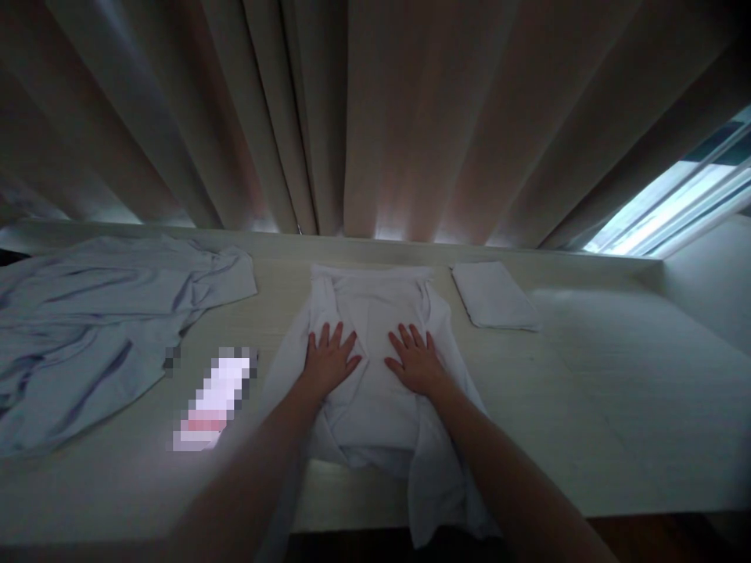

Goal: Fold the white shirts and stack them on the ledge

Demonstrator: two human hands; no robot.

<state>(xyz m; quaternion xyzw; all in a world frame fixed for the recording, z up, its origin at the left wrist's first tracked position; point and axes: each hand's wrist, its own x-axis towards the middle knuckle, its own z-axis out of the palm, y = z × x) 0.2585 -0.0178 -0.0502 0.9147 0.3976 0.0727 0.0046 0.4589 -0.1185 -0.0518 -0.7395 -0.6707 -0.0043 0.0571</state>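
Note:
A white garment [375, 313] lies spread on the pale table [587, 407], its sides folded inward and its lower end hanging over the near edge. My left hand [328, 361] rests flat on the left half of it, fingers spread. My right hand [415, 360] lies flat on the right half, fingers spread too. Neither hand holds anything.
A crumpled pale blue garment [99, 320] covers the table's left part. A small folded white cloth [494, 295] lies at the back right. A blurred-out flat object [214, 399] sits left of my left arm. Curtains [375, 117] hang behind; a window [674, 211] shows at right.

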